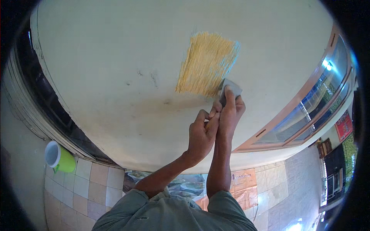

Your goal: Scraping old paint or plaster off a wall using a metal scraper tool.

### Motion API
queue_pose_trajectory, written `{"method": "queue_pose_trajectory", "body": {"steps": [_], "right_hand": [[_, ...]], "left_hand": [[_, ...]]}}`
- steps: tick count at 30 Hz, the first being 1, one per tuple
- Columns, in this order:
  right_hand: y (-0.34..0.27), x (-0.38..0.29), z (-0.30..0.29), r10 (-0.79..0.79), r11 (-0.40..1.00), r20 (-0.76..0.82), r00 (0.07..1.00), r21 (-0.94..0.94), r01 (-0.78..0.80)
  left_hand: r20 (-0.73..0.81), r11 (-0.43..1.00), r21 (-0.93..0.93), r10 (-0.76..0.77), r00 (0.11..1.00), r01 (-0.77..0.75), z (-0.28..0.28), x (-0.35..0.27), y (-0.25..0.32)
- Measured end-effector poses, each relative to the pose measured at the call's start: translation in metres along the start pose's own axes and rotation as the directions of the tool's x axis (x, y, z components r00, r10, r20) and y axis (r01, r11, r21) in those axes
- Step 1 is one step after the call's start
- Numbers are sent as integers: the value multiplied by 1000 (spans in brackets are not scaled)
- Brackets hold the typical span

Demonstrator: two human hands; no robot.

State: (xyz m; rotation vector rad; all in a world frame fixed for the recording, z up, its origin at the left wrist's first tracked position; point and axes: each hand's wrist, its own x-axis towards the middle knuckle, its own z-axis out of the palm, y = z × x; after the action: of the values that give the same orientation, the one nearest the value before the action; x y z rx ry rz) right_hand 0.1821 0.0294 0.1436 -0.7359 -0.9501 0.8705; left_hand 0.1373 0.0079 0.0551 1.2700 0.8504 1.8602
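My right hand point(230, 108) grips a folded sheet of grey sandpaper point(232, 86) and holds it against the pale wall point(115, 52). The sheet lies at the lower right corner of a scratched, yellow-brown patch point(208, 63) with light blue streaks along its right edge. Just left of the right wrist is my left hand point(203, 130), its fingers curled, the fingertips close to or touching the right hand. Whether the left fingers pinch anything cannot be told. Dark scuffs and a brownish smudge point(173, 104) mark the wall left of my hands.
A framed window point(303, 115) is at the right, a dark opening point(57, 95) at the left. A green bucket point(66, 158) stands on the tiled floor point(81, 184) at the lower left. A printed banner sheet point(245, 184) lies along the foot of the wall.
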Motion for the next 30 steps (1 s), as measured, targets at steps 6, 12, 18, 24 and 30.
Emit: {"method": "queue_pose_trajectory", "body": {"steps": [6,12,18,24,30], "right_hand": [[-12,6,5,-9,1000,-22,1000,17,10],[-6,5,7,-49,998,-36,998,39,50],[-41,17,26,-51,998,-56,997,-29,49],[-29,15,14,11,999,-14,1000,-33,-11],[-55,20,32,-17,1000,-59,998,-13,16]], "left_hand": [[14,999,35,22,1000,-23,4,6,18],[63,993,108,40,997,-47,-5,6,11],[36,997,-10,76,996,-76,10,30,41],[22,991,128,39,999,-41,6,17,43],[61,999,7,51,997,-51,10,37,68]]}}
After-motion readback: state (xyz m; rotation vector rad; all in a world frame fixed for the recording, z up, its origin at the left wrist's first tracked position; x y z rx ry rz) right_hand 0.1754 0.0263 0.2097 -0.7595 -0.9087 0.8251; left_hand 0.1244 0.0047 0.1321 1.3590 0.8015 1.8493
